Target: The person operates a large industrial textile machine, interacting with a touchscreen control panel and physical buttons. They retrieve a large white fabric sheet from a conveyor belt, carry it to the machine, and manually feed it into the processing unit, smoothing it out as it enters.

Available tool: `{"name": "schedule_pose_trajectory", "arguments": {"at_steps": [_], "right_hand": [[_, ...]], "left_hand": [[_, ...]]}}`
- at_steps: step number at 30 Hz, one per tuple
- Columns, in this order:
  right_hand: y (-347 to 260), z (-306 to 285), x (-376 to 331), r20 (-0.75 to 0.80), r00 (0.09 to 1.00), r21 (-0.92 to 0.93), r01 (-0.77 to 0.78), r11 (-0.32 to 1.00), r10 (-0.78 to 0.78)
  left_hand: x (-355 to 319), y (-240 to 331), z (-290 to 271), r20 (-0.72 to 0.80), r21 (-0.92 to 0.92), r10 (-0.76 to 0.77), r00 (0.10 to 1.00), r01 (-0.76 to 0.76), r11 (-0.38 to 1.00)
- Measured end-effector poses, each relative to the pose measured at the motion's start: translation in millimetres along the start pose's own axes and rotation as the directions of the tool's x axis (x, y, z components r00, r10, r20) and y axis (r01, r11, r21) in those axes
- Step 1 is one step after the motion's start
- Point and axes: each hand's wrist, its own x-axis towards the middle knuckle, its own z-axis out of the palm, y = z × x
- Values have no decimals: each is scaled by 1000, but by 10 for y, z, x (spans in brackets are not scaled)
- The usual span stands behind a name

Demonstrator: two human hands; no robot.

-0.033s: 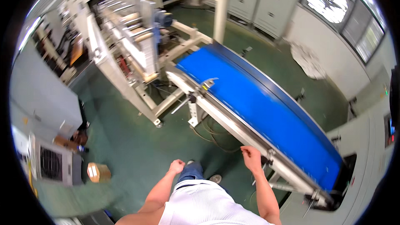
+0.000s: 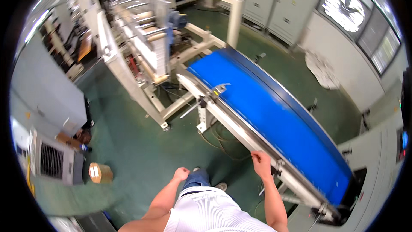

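Beside the long conveyor point(image 2: 303, 142), a person in a white ribbed top stands with both forearms lowered, and the right hand point(image 2: 261, 164) is just by the near side rail point(image 2: 240, 132). From here I can't tell whether it touches the metal or hangs slightly in front of it. Its fingers are bent in narrow, with nothing to be seen between them. The left hand point(image 2: 181, 174) hangs over the jeans point(image 2: 197, 181), well apart from the conveyor, its fingers curled into a loose fist; I see nothing in that one either.

The conveyor slants across the green floor point(image 2: 128, 146), its far end near the cream roller frame point(image 2: 112, 60) and its near end by the grey housing at the right. Its blue belt point(image 2: 266, 111) is stretched along the bed, and a small bracket point(image 2: 220, 89) is fixed to the near rail.

As for how far things have got, the conveyor is standing assembled with its belt on. Neither hand appears to be gripping or adjusting anything, so I'd judge the handwork to be between steps or not yet begun. What is left, I can't tell.
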Motion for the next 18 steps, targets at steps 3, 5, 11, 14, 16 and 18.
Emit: {"name": "schedule_pose_trajectory", "arguments": {"at_steps": [3,5,11,14,16,18], "right_hand": [[-34,75,427,-19,999,39,44,998,-43],[69,227,639,6,999,59,50,997,-51],[262,678,1038,54,998,99,27,995,-33],[246,827,1299,26,998,137,53,989,-57],[297,828,1553,20,995,58,100,993,-101],[380,833,1818,-9,988,19,157,987,-157]], "left_hand": [[-1,-607,127,41,-52,-148,988,150,987],[33,-1095,213,103,18,-304,947,303,953],[-137,-1904,463,188,-201,-547,816,577,791],[-90,-2016,558,193,-384,-569,799,596,706],[-8,-1875,532,157,-423,-556,816,564,709],[62,-1657,486,102,-456,-521,847,506,732]]}}
